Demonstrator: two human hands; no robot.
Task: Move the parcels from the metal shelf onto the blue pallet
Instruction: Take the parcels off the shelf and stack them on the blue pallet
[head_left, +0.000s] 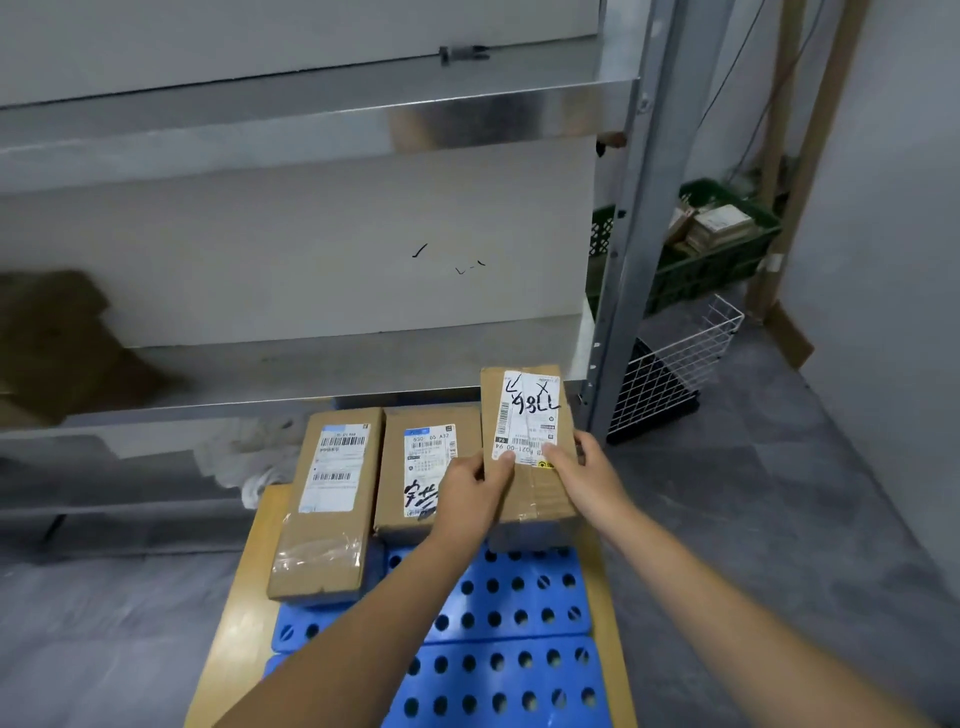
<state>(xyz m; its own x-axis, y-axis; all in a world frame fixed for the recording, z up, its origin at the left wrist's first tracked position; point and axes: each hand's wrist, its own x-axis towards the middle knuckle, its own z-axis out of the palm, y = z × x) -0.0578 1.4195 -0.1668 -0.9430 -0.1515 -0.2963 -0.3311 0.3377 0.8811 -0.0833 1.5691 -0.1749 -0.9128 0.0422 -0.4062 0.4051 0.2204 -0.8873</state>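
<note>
A brown cardboard parcel (535, 499), flat and oblong, with a white shipping label scrawled in black marker, is held by its near end in both hands. The left hand (475, 491) is clamped on the near-left corner, thumb pressed onto the label's edge. The right hand (589, 473) is clamped on the right side, thumb on top and fingers curled round the edge. The parcel sits over the far-right corner of a blue plastic pallet (498, 623) pierced with round holes; whether its underside touches the pallet cannot be told.

At nine o'clock of the held parcel, just beside it, a squarer brown parcel (410, 499) lies flat on the pallet. Its label carries barcodes and black handwriting, and the left hand covers part of it. Further toward nine o'clock a long brown cardboard parcel (322, 530) lies flat too, close against its neighbour.

The pallet rests on a tan board (244, 587) on the grey floor (779, 519). At twelve o'clock stands the silver metal shelf (322, 371) – on its lower deck, far toward nine o'clock, sits a blurred brown parcel (57, 338). At two o'clock, past the shelf's upright post, a white wire basket (685, 353) leans near a green plastic crate (727, 270) holding small boxes.
</note>
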